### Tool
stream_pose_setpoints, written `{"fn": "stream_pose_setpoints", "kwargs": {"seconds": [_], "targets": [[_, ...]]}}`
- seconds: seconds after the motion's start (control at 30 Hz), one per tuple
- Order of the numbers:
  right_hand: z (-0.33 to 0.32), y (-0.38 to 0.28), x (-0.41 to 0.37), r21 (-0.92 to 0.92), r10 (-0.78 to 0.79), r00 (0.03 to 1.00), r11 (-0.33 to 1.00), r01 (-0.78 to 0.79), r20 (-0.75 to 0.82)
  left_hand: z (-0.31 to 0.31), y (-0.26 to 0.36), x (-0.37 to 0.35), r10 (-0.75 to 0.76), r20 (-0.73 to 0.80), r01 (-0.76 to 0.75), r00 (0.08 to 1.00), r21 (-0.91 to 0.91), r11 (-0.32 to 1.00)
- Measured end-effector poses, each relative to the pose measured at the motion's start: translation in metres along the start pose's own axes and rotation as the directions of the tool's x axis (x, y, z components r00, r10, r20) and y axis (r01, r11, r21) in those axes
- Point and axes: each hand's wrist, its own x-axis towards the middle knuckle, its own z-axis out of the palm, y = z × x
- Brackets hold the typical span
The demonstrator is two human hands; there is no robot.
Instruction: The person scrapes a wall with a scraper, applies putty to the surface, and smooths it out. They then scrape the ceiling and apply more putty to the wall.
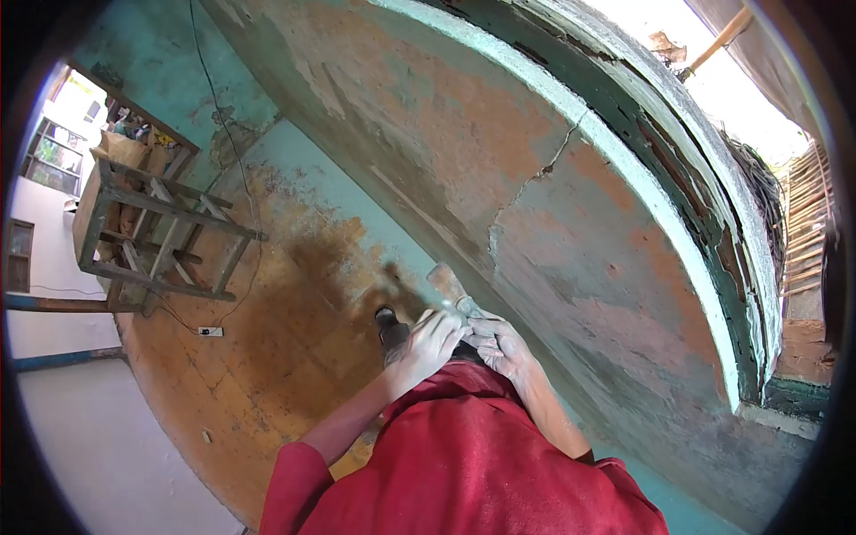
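Note:
My right hand, pale with dust, is closed around the handle end of a putty knife in front of my waist. The blade points up and away towards the foot of the wall, and its flat face looks worn or coated. Close beside it, my left hand has its fingers bent together near the handle, almost touching my right fingers. Whatever those left fingers pinch is hidden or too small to name. Dust whitens the left knuckles too.
A patchy plaster wall with a long crack rises on the right, below a window opening. At left stands a wooden frame stool. A cable leads to a white socket on the dusty tiled floor.

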Motion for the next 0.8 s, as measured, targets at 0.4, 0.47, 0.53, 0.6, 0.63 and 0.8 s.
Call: {"fn": "stream_pose_setpoints", "kwargs": {"seconds": [0.4,0.47,0.53,0.6,0.63,0.8], "targets": [[-0.179,0.053,0.018,-0.704,-0.083,0.891,0.648,-0.292,-0.446,-0.026,-0.192,-0.183,-0.823,0.013,0.806,0.568,0.197,0.559],[-0.215,0.071,0.024,-0.713,-0.125,0.833,0.593,-0.374,-0.540,-0.036,-0.223,-0.252,-0.885,0.044,0.825,0.463,0.344,0.449],[-0.209,0.074,0.024,-0.724,-0.142,0.787,0.515,-0.459,-0.600,-0.030,-0.247,-0.290,-0.946,-0.080,0.897,0.315,0.350,0.269],[-0.225,0.084,0.028,-0.754,-0.202,0.757,0.416,-0.508,-0.621,0.000,-0.273,-0.305,-0.951,-0.063,0.895,0.303,0.362,0.261],[-0.241,0.090,0.028,-0.741,-0.181,0.746,0.401,-0.539,-0.641,0.019,-0.283,-0.315,-0.949,-0.052,0.883,0.312,0.384,0.269],[-0.354,0.166,0.054,-0.777,-0.304,0.719,0.330,-0.536,-0.625,0.170,-0.366,-0.315,-0.906,0.049,0.856,0.420,0.310,0.413]]}}
